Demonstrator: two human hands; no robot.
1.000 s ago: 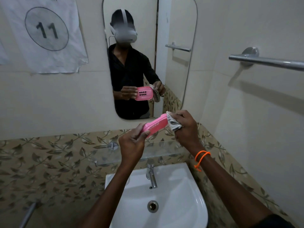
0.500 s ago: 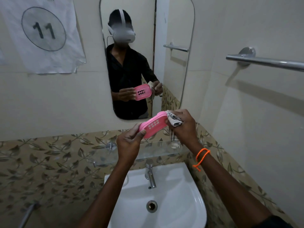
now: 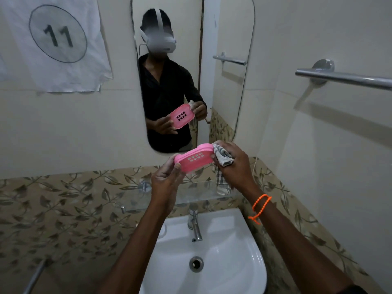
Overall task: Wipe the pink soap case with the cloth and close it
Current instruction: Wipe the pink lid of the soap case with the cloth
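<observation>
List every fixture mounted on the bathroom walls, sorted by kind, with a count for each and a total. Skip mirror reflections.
Mirror: 1
Towel bar: 1
Glass shelf: 1
Paper sheet marked 11: 1
Sink: 1
Total: 5

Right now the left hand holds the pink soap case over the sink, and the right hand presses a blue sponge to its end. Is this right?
Not quite. In the head view the right hand presses a grey checked cloth, not a blue sponge, against the pink soap case. The left hand does hold it over the sink.

We note a glass shelf (image 3: 186, 193) on the leaf-patterned tile band (image 3: 63, 200). Over its right end we see cloth (image 3: 221, 183) hanging; contact unclear.
</observation>
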